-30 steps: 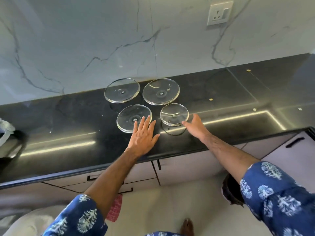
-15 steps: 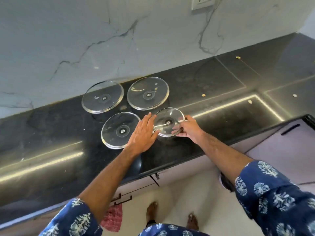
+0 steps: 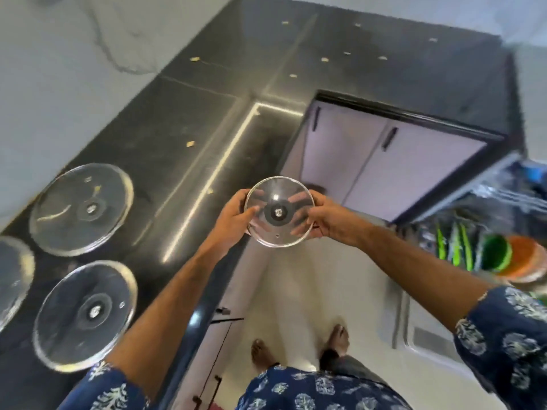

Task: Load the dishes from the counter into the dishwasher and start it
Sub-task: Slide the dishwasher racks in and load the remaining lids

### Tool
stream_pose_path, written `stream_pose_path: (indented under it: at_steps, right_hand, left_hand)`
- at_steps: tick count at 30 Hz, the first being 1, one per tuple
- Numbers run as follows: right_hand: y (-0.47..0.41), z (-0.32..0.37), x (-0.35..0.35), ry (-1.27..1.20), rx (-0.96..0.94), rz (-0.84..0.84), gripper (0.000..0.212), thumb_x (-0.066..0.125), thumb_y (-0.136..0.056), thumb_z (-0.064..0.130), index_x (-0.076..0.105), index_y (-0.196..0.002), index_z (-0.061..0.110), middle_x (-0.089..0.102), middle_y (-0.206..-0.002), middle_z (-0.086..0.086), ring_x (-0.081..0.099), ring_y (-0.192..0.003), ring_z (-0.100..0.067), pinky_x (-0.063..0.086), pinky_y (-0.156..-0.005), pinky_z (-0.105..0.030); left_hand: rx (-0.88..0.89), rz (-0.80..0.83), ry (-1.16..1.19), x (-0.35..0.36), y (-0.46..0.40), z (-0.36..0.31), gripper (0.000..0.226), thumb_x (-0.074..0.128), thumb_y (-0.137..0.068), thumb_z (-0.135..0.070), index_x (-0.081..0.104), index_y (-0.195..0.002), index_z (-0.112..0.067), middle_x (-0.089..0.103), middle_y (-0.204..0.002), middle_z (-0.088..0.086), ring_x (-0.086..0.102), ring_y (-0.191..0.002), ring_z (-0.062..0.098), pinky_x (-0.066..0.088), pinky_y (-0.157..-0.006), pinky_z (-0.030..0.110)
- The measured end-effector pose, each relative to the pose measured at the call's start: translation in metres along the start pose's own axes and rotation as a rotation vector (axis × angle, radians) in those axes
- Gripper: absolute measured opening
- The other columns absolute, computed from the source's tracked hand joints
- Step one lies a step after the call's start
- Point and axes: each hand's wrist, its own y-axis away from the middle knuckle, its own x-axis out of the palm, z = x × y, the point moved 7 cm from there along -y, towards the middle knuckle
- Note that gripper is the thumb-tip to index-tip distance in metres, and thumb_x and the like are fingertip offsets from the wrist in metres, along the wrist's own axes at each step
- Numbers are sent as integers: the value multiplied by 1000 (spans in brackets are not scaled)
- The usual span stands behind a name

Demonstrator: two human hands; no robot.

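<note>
I hold a small round glass lid (image 3: pixel 279 214) in the air over the floor, off the black counter (image 3: pixel 183 119). My left hand (image 3: pixel 233 220) grips its left rim and my right hand (image 3: pixel 325 220) grips its right rim, fingers showing through the glass. Three larger glass lids stay on the counter at the left: one at the back (image 3: pixel 81 208), one at the front (image 3: pixel 85 315), and one cut off by the left edge (image 3: pixel 11 279). The open dishwasher rack (image 3: pixel 479 232) at the far right holds green and orange dishes (image 3: pixel 509 255), blurred.
The counter turns a corner ahead, with pale cabinet doors (image 3: pixel 384 170) below it. Drawer fronts (image 3: pixel 213 350) with dark handles sit under the counter edge at the left. My bare feet (image 3: pixel 299 347) stand on the pale floor between counter and dishwasher.
The small lid has left the counter and now hangs in both hands. My view has swung right, bringing the counter corner and the dishwasher rack into sight.
</note>
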Motion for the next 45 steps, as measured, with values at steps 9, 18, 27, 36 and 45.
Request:
stream_pose_path:
  at_steps: [9,18,27,36,45]
  right_hand:
    - [183,-91,-150,-120,42,-179,44,60,-95,19,51,-138,24,69,-121,-20,68,-102,-47,59,-82,-47]
    - [362,-224,-322,-280,122,-659,46,55,-91,8,57,-133,26,74,-109,-16,73,-96,-34,56,-91,-53]
    - [428,-293,-433,-408,215,-989,53,50,-91,-5,52,-137,21,67,-122,-16,72,-98,-32,60,-70,-37]
    - [413,-344,-540,-96,374,-1098,55,50,-90,2,46,-141,21,65,-120,-13,67,-100,-30,58,-83,-45]
    - [370,-444,-655,-19,459,-1185,61,49,-89,6,40,-146,26,56,-105,-4,55,-80,-20,43,-66,-25]
  left_hand:
    - [163,604,-373,265,-15,-27,36,62,-93,-1,63,-111,-32,71,-95,1,72,-78,17,60,-63,38]
    - [177,762,-642,549,22,25,36,65,-92,-4,59,-128,-1,59,-127,17,58,-116,29,47,-100,32]
    - [-173,1029,-567,733,51,77,50,50,-103,-31,38,-150,-18,47,-148,11,49,-128,19,45,-98,30]
    - [-461,1064,-329,866,18,134,59,47,-104,-39,21,-155,-23,45,-144,5,50,-128,24,39,-110,45]
    - [-373,1146,-452,970,-51,247,46,56,-100,-36,46,-142,-21,50,-146,3,50,-130,19,43,-102,40]
